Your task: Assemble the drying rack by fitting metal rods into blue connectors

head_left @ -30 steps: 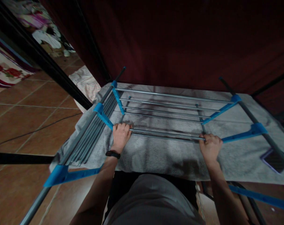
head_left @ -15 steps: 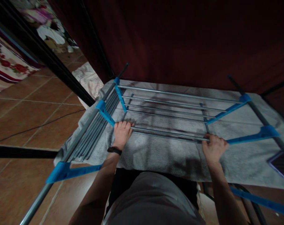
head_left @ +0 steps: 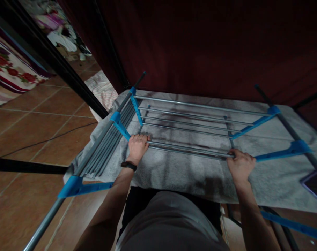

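A rack of grey metal tubes with blue plastic brackets lies across a grey cloth in front of me. My left hand (head_left: 138, 147) is wrapped round the left end of the near crossbar (head_left: 187, 148), beside a blue bracket (head_left: 120, 124). The right end of that bar is in the grip of my right hand (head_left: 241, 164), next to another blue bracket (head_left: 281, 152). Beyond my hands, several parallel rods (head_left: 197, 107) span between the far brackets. Long side tubes (head_left: 98, 141) run along both sides of the rack. My fingertips are partly hidden under the bar.
Several loose grey tubes (head_left: 106, 157) lie bundled at the left of the grey cloth (head_left: 174, 174). A phone (head_left: 315, 184) rests at the right edge. Dark red curtain (head_left: 200, 45) hangs behind. Black frame posts (head_left: 56, 66) and a cable (head_left: 48, 138) are at the left over floor tiles.
The view has shifted slightly, so the left side of the rack sits a little further right. Both hands keep their hold on the near crossbar.
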Motion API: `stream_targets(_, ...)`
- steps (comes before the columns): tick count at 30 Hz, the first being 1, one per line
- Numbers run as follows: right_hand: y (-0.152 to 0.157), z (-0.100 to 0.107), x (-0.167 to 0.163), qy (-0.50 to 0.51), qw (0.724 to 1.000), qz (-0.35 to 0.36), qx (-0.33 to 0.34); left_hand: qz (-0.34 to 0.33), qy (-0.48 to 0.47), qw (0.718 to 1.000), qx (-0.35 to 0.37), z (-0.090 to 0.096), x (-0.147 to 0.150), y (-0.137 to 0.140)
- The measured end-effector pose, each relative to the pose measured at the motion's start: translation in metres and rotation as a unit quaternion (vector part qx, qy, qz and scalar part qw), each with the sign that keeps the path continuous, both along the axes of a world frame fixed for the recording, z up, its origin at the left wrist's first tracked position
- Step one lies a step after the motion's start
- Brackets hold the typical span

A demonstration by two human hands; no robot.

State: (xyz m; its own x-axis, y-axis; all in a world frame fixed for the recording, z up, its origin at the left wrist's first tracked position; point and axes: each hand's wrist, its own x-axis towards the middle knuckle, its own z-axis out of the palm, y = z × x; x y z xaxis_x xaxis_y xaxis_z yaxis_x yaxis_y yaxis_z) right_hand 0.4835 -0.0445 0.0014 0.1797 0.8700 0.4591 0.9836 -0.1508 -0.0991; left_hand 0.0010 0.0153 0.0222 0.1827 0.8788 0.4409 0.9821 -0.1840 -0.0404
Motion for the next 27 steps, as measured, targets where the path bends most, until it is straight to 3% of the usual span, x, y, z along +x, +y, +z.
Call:
stream_targets(12, -0.004, -0.014, -0.005, -0.006, 1.0, -0.001, 0.017, 0.019, 0.003, 1.0, -0.016, -0.006, 0.005, -0.012)
stream_targets(19, -0.004, -0.016, -0.005, -0.004, 1.0, 0.003, 0.022, 0.006, -0.02, 1.0, 0.023, -0.014, 0.008, -0.015)
stream_targets(27, -0.003, -0.013, -0.002, -0.003, 1.0, -0.001, 0.023, -0.007, 0.003, 0.999, -0.031, -0.002, 0.001, -0.01)
